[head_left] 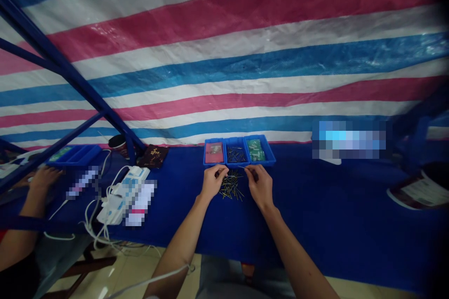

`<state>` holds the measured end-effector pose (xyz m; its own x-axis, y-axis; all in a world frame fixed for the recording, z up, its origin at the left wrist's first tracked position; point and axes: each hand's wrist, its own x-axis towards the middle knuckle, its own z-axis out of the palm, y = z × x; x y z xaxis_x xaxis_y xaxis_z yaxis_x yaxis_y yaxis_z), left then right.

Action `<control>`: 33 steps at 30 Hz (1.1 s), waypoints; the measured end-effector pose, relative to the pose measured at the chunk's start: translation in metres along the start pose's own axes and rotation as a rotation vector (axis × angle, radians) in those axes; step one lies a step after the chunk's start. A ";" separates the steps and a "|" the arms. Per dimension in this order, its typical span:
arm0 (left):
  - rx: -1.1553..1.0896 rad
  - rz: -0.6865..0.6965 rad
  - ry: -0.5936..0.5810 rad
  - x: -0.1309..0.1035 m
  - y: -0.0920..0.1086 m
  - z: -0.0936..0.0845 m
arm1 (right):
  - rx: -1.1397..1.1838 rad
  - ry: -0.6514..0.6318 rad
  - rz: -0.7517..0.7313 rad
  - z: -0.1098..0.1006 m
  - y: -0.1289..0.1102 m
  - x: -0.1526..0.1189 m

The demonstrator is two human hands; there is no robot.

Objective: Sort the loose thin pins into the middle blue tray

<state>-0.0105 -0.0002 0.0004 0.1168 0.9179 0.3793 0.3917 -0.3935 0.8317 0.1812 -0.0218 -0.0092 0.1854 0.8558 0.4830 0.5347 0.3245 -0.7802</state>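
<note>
A loose pile of thin metal pins (231, 188), some brassy and some dark, lies on the blue table between my two hands. My left hand (213, 182) is at the pile's left edge, thumb and fingers pinched; what they hold, if anything, is too small to name. On the right side, my right hand (260, 186) pinches a thin metal pin (242, 167) that points left. Just beyond both hands stands a blue three-compartment tray (271, 154). Its left section holds a pink piece (213, 156), the middle one dark pins (235, 154), the right one small green boards (256, 150).
A white power strip (122, 196) with tangled cables and a blurred phone (141, 203) lie to the left, near a dark packet (153, 156). Another person's hand (45, 178) works by a second blue tray (79, 155). A cup (423, 189) lies at the right.
</note>
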 end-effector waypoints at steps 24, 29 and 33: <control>0.077 0.057 0.158 -0.003 -0.014 0.003 | -0.230 -0.555 -0.075 -0.039 0.001 -0.035; 0.048 0.026 0.141 -0.003 -0.017 0.004 | -0.273 -0.542 -0.108 -0.035 0.002 -0.037; -0.008 -0.011 0.096 -0.003 -0.014 0.003 | -0.290 -0.517 -0.123 -0.033 0.005 -0.036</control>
<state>-0.0138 0.0021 -0.0133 0.0240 0.9130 0.4072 0.3851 -0.3844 0.8391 0.2040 -0.0640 -0.0172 -0.2778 0.9276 0.2499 0.7433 0.3723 -0.5557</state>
